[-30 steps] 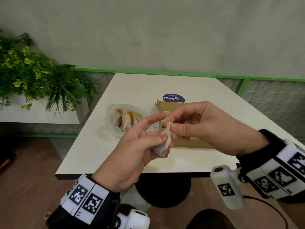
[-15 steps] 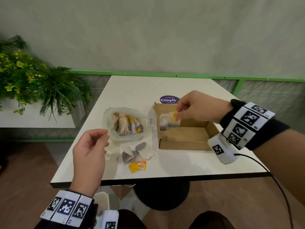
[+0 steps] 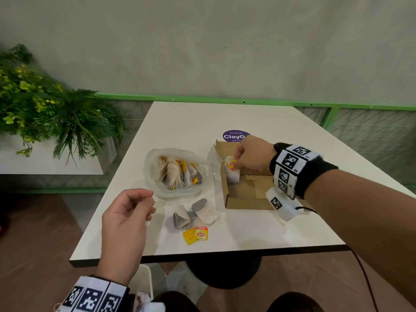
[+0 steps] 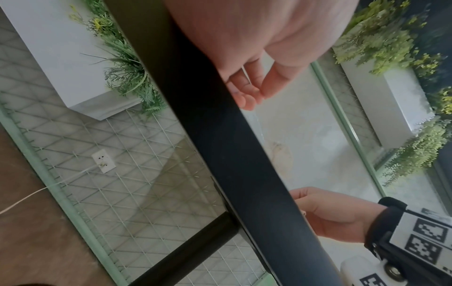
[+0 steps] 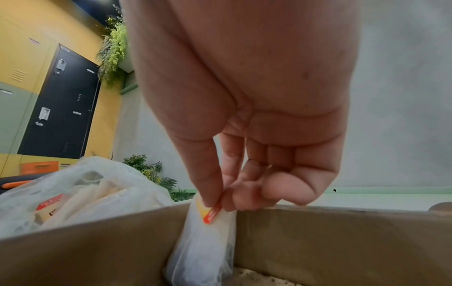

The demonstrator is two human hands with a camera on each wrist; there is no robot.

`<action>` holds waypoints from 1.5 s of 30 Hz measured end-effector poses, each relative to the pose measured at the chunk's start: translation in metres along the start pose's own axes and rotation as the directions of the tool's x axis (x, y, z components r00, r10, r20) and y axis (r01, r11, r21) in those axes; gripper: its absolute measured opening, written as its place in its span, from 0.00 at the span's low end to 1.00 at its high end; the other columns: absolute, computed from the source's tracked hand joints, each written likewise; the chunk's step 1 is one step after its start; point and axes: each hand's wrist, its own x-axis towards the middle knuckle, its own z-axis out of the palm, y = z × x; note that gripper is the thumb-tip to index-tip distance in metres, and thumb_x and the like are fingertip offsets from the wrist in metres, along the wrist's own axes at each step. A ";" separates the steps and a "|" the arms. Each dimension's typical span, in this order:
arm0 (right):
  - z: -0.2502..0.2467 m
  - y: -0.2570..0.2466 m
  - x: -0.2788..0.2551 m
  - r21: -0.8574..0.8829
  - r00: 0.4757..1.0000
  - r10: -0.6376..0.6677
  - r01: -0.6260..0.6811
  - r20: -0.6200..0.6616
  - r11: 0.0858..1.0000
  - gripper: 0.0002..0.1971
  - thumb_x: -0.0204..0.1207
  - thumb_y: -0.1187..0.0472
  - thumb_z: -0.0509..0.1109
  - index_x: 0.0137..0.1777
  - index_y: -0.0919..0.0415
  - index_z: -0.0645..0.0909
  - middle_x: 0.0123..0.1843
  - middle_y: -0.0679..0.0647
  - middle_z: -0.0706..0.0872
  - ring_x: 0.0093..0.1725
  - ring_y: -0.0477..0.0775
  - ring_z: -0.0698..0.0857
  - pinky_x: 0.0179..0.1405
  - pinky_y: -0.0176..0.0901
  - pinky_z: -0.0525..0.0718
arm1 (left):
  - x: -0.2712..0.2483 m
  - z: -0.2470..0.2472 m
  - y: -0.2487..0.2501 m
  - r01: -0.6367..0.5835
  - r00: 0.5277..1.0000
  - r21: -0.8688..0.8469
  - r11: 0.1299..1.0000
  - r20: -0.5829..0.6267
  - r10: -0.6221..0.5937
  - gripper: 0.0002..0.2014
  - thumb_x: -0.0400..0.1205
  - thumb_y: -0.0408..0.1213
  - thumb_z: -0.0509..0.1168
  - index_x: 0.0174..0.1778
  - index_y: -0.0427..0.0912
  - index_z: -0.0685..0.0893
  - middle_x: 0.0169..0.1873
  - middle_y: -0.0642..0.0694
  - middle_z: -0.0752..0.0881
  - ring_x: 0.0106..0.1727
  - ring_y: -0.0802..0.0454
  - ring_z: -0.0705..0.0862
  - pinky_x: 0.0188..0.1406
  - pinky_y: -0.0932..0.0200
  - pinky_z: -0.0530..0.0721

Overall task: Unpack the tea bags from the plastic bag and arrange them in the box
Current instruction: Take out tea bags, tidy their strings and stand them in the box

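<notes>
The brown cardboard box [image 3: 247, 194] lies open on the white table [image 3: 281, 230]. My right hand [image 3: 236, 164] reaches into its far left corner. Thumb and fingers [image 5: 217, 205] pinch a white tea bag [image 3: 231, 175] by its top and its yellow tag, and the bag [image 5: 203, 241] stands upright against the box wall [image 5: 342, 241]. Left of the box the clear plastic bag [image 3: 177, 172] holds several tea bags. Loose tea bags [image 3: 193, 216] and two yellow tags [image 3: 195, 235] lie in front of it. My left hand [image 3: 137, 206] hovers by the table's front left, fingers loosely curled and seemingly empty.
A round purple sticker [image 3: 235, 136] is on the table behind the box. A planter with green plants [image 3: 45, 118] stands left of the table. A green rail [image 3: 202, 99] and a grey wall run behind it. The table's dark edge [image 4: 232, 154] crosses the left wrist view.
Both hands held one tea bag close to me. My right hand has since carried it to the box and lowered it into the far left corner; my left hand let go and dropped back.
</notes>
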 end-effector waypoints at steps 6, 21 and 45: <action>0.004 0.005 -0.002 -0.027 1.000 0.010 -0.011 -0.003 1.000 0.06 0.75 0.55 0.78 0.45 0.55 0.85 0.43 0.55 0.90 0.39 0.54 0.87 0.29 0.39 0.79 | -0.002 0.001 0.000 -0.042 0.999 0.062 0.997 0.036 0.040 0.12 0.83 0.22 0.67 0.44 0.44 0.88 0.31 0.51 0.87 0.34 0.59 0.83 0.39 0.65 0.83; 0.076 -0.029 -0.124 0.054 0.962 -0.261 0.257 0.079 0.965 0.22 0.82 0.52 0.67 0.76 0.44 0.73 0.41 0.43 0.75 0.41 0.46 0.76 0.43 0.38 0.73 | -0.010 0.014 -0.007 -0.467 0.853 0.635 0.616 0.508 0.123 0.07 0.80 0.44 0.72 0.52 0.61 0.89 0.50 0.65 0.78 0.58 0.63 0.74 0.54 0.71 0.70; 0.106 0.009 -0.144 0.663 0.953 -0.132 0.286 -0.273 0.692 0.03 0.83 0.62 0.70 0.48 0.56 0.84 0.35 0.46 0.81 0.32 0.45 0.77 0.33 0.35 0.76 | -0.011 0.022 -0.010 -0.589 0.796 0.689 0.423 0.584 0.157 0.19 0.76 0.55 0.60 0.55 0.59 0.93 0.57 0.58 0.81 0.64 0.51 0.74 0.58 0.49 0.73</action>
